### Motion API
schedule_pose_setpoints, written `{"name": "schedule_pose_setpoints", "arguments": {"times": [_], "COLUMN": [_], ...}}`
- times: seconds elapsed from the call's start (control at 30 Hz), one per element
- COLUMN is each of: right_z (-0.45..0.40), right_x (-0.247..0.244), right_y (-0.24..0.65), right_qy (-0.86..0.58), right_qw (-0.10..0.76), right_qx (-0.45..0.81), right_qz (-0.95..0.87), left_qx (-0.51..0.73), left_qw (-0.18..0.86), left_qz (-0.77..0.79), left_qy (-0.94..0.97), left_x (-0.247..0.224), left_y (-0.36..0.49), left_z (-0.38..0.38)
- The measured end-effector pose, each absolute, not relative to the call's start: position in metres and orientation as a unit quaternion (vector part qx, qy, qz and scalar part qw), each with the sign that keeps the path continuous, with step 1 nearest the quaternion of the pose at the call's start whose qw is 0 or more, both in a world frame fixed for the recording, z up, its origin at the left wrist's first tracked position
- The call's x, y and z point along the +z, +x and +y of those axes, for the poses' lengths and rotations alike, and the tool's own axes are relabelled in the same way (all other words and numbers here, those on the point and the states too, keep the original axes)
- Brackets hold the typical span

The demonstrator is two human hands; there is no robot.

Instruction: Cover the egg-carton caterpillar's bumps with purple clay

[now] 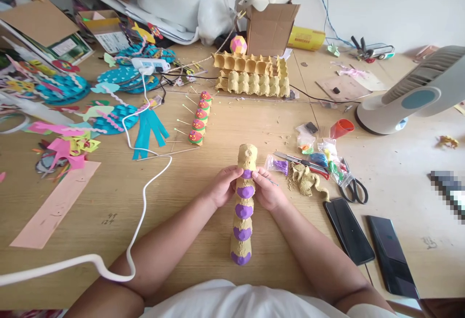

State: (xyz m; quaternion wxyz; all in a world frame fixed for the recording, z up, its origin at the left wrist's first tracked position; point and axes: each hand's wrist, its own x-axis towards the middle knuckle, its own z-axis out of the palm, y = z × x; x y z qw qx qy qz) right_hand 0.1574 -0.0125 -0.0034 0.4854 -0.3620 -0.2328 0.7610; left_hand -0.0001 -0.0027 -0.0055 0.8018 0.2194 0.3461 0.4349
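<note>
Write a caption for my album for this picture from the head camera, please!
Two hands hold a bumpy egg-carton strip with purple patches, near a red-and-green one.

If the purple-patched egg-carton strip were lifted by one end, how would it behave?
The egg-carton strip looks like molded pulp, so probably light for its size. Its narrowed joints between cups suggest it could bend or tear there. Its rough surface should resist slipping.

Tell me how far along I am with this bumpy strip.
Five bumps on the strip look done, each with a purple patch. Your left hand and right hand grip it beside the farthest patch. The far-end bump is bare, so probably that one's left. Purple material lies bagged nearby.
</note>
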Motion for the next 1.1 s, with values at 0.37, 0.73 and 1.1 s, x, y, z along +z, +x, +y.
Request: {"name": "schedule_pose_setpoints", "arguments": {"times": [0.37, 0.73, 1.1], "right_z": [-0.014, -0.015, -0.015], "right_x": [-0.003, -0.006, -0.010], "right_y": [0.153, 0.153, 0.151], "right_qy": [-0.362, -0.367, -0.376], "right_qw": [0.498, 0.502, 0.514], "right_qx": [0.737, 0.731, 0.717], "right_qz": [-0.280, -0.281, -0.286], "left_qx": [0.475, 0.485, 0.481], "left_qw": [0.777, 0.774, 0.767], "left_qz": [0.361, 0.353, 0.371], "left_qy": [0.200, 0.205, 0.206], "left_x": [0.002, -0.001, 0.007], "left_y": [0.005, 0.008, 0.009], "left_z": [-0.007, -0.009, -0.011]}}
